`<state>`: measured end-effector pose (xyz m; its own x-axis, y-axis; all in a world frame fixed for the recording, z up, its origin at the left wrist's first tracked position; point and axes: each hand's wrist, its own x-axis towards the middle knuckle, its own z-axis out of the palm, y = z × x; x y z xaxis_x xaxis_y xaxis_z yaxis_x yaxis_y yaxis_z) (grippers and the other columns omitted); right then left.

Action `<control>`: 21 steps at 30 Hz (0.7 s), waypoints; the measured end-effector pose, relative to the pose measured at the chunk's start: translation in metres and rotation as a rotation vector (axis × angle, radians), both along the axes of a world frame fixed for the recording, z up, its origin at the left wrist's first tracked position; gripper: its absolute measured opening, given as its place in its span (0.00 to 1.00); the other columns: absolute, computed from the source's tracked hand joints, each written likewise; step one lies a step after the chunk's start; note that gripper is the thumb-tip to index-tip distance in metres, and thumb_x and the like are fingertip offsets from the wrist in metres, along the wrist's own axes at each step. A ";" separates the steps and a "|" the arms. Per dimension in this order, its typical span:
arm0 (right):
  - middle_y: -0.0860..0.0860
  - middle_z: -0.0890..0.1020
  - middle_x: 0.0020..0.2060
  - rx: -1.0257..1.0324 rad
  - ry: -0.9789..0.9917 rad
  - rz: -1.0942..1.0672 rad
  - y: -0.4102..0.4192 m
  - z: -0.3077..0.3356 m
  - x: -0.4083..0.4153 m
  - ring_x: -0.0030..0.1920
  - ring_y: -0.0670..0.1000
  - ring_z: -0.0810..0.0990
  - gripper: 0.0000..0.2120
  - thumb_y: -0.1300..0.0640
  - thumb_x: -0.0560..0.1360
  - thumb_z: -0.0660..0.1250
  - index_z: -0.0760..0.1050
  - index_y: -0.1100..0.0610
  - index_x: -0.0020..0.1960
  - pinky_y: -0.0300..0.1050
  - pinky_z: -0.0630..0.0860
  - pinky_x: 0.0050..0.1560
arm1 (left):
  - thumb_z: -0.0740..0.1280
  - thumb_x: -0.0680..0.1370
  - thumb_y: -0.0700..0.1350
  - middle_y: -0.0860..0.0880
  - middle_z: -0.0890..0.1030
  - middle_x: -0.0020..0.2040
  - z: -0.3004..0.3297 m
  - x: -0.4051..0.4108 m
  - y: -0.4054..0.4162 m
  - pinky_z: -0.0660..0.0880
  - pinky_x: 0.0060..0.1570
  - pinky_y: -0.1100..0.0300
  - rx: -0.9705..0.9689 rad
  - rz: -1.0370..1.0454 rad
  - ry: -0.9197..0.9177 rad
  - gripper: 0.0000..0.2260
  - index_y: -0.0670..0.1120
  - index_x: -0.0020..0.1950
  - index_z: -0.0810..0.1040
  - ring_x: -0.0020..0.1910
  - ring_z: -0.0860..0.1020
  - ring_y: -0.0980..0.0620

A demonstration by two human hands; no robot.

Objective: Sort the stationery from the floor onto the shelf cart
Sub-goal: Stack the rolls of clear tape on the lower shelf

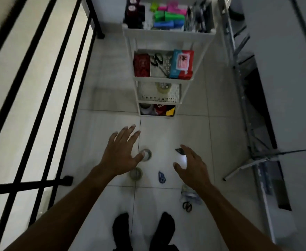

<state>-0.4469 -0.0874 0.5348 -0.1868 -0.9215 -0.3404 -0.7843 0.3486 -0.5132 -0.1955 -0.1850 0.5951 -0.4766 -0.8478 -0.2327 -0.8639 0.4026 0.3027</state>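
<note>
A white shelf cart [168, 34] stands ahead on the tiled floor, its tiers holding coloured boxes, packets, scissors and tape. On the floor lie two clear tape rolls [147, 154] [136, 174], a blue correction tape [161, 177], a small dark item [179, 150], a clear packet [189, 194] and black scissors [187, 206]. My left hand [120, 156] hovers with spread fingers over the upper tape roll. My right hand [192, 166] hangs with loosely bent fingers beside the dark item. Neither hand holds anything.
A black metal railing [40, 109] runs along the left. A folded metal ladder [248, 113] leans at the right against a grey wall. My two feet in dark socks [143, 230] stand at the bottom.
</note>
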 end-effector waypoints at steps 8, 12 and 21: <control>0.51 0.68 0.73 0.052 -0.008 -0.032 0.011 -0.141 -0.007 0.70 0.52 0.68 0.35 0.47 0.75 0.69 0.58 0.51 0.77 0.50 0.67 0.69 | 0.62 0.76 0.61 0.50 0.52 0.79 -0.155 -0.007 0.006 0.50 0.74 0.50 0.028 -0.036 -0.047 0.34 0.51 0.78 0.57 0.78 0.51 0.51; 0.52 0.64 0.75 0.097 -0.011 0.010 0.014 -0.253 0.006 0.73 0.53 0.64 0.37 0.46 0.75 0.69 0.55 0.49 0.78 0.51 0.63 0.72 | 0.65 0.75 0.60 0.50 0.52 0.79 -0.272 0.016 0.009 0.50 0.75 0.50 0.082 -0.028 -0.095 0.35 0.51 0.78 0.57 0.78 0.51 0.50; 0.48 0.67 0.73 -0.052 0.126 0.342 -0.044 -0.471 0.062 0.67 0.51 0.68 0.33 0.48 0.75 0.68 0.60 0.49 0.76 0.45 0.66 0.62 | 0.61 0.76 0.63 0.49 0.62 0.76 -0.510 0.089 0.013 0.56 0.71 0.52 0.084 0.015 -0.187 0.33 0.48 0.76 0.61 0.74 0.61 0.50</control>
<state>-0.3849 -0.1317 0.0641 0.0973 -0.9534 -0.2854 -0.9091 0.0316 -0.4155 -0.1064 -0.1721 0.0848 -0.4064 -0.8283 -0.3856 -0.9137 0.3698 0.1686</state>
